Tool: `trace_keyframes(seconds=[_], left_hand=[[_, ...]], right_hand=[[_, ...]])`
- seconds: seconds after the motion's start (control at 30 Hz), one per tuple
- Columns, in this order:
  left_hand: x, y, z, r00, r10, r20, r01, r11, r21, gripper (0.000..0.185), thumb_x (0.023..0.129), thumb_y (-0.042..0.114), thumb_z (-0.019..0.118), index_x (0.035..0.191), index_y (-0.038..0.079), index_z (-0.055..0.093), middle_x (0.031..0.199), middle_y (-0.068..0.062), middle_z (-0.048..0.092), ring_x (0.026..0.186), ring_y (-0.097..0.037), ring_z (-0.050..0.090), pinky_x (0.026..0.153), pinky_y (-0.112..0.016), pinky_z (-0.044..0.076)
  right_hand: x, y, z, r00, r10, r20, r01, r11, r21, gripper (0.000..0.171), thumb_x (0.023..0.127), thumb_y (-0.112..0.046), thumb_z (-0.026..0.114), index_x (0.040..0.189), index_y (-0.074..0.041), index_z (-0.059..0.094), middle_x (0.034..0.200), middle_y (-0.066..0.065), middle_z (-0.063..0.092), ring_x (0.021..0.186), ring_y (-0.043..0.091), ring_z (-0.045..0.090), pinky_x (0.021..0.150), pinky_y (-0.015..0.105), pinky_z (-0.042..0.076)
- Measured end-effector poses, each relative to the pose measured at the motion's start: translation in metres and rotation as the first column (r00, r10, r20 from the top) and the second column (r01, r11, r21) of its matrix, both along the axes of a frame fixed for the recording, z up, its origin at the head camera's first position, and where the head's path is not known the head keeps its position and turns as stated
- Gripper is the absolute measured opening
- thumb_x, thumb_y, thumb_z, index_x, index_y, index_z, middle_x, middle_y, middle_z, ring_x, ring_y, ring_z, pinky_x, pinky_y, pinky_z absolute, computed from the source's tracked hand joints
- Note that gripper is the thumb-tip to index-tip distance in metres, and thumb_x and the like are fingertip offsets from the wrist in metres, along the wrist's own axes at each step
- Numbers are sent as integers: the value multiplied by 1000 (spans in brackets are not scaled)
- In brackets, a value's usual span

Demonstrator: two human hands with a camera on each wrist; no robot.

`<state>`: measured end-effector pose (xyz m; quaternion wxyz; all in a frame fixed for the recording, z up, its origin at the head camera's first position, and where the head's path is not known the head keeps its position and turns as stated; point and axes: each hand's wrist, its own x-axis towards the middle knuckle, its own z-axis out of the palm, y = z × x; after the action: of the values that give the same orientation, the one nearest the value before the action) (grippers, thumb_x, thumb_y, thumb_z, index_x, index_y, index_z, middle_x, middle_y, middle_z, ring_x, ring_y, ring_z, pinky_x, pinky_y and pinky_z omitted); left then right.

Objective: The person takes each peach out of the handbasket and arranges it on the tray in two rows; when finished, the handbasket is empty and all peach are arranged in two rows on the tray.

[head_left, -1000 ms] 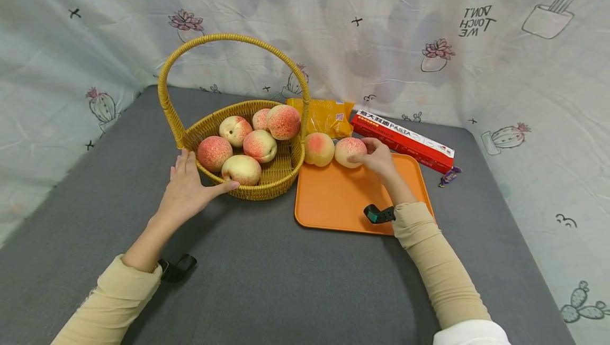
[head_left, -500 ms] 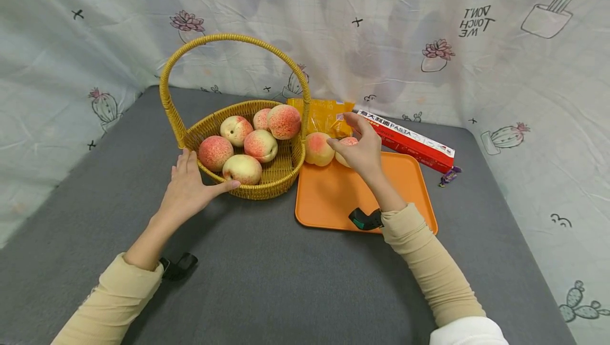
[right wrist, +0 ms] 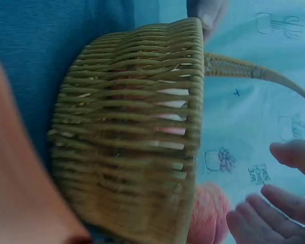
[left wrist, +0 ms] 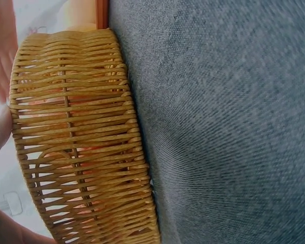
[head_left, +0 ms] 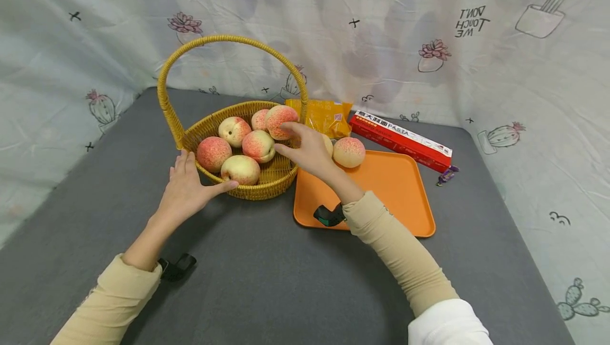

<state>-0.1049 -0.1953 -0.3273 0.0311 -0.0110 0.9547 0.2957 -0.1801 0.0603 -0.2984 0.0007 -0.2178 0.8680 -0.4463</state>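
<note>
A yellow wicker basket with a tall arched handle holds several red and cream peaches. My left hand rests on its near-left rim, thumb and fingers spread. Over the basket's right rim reaches my right hand, nothing between its parted thumb and fingers; its fingertips are right at the upper-right peach. In the right wrist view that peach shows just beyond the fingers. One more peach sits at the back of the orange tray; the peach beside it is mostly hidden behind my right hand.
A yellow packet lies behind the tray, beside the basket. The red pasta box slants along the tray's back right, with a small purple-wrapped candy at its end. A printed curtain hangs behind the grey table.
My right hand has let go of a peach on the tray and moved left to the basket's peaches. That peach stays on the tray. My left hand has not moved.
</note>
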Motion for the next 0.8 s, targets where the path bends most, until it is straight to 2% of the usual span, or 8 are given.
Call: trace_keyframes(seconds=[0.2, 0.3, 0.4, 0.47, 0.53, 0.57, 0.63, 0.8], left_hand=[[0, 0, 0, 1000, 4, 6, -4, 1000, -3, 128, 79, 67, 67, 148, -16, 0, 153, -38, -8, 141, -53, -3, 112, -64, 5], [0, -1, 0, 1000, 8, 1, -8, 1000, -3, 127, 78, 66, 67, 148, -16, 0, 153, -38, -7, 141, -53, -3, 113, -64, 5], [0, -1, 0, 1000, 9, -3, -9, 1000, 2, 127, 78, 66, 68, 148, -16, 0, 153, -38, -7, 142, -52, -4, 113, -63, 4], [1, -1, 0, 1000, 10, -1, -10, 1000, 5, 127, 78, 66, 68, 148, -16, 0, 154, -37, -7, 142, -51, -5, 113, -63, 4], [1, -1, 0, 1000, 6, -5, -6, 1000, 7, 127, 78, 66, 68, 148, -16, 0, 153, -37, -7, 142, -51, -5, 113, -62, 3], [0, -1, 0, 1000, 5, -7, -5, 1000, 7, 127, 78, 66, 68, 148, -16, 0, 153, -37, -7, 142, -51, -5, 113, -62, 3], [0, -1, -1, 1000, 1, -11, -1, 1000, 7, 127, 78, 66, 68, 148, -16, 0, 154, -37, -7, 142, -50, -4, 113, -62, 4], [-1, -2, -3, 1000, 1, -9, -1, 1000, 7, 128, 78, 66, 68, 148, -16, 0, 154, -37, -8, 142, -50, -5, 113, -62, 4]], right_hand=[[-19, -31, 15, 999, -16, -51, 28, 972, 235, 61, 95, -23, 65, 147, -3, 39, 152, 16, 36, 138, 29, 36, 108, 39, 38], [-28, -41, 22, 1000, -17, -26, 26, 927, 374, 73, 93, -13, 65, 153, -2, 25, 158, 20, 20, 145, 31, 22, 112, 40, 32], [-35, -47, 24, 999, -46, 12, 35, 893, 448, 80, 93, -9, 65, 154, 2, 14, 158, 24, 13, 146, 33, 16, 113, 39, 30], [-40, -50, 22, 996, -90, 21, 70, 879, 471, 80, 95, -10, 63, 153, 4, 10, 157, 27, 14, 139, 33, 35, 108, 37, 38], [-43, -52, 19, 990, -141, 24, 113, 874, 473, 80, 97, -15, 61, 152, 8, 9, 156, 30, 16, 117, 32, 56, 89, 31, 51], [-45, -53, 18, 987, -160, 15, 133, 865, 484, 78, 98, -17, 60, 151, 10, 9, 155, 31, 18, 106, 31, 62, 82, 30, 53], [-48, -54, 16, 983, -185, -1, 160, 848, 505, 78, 98, -19, 59, 150, 12, 9, 153, 33, 20, 91, 30, 66, 72, 28, 54], [-49, -54, 14, 980, -183, -77, 195, 810, 554, 78, 94, -16, 66, 146, 18, 18, 151, 40, 13, 84, 27, 68, 70, 26, 55]])
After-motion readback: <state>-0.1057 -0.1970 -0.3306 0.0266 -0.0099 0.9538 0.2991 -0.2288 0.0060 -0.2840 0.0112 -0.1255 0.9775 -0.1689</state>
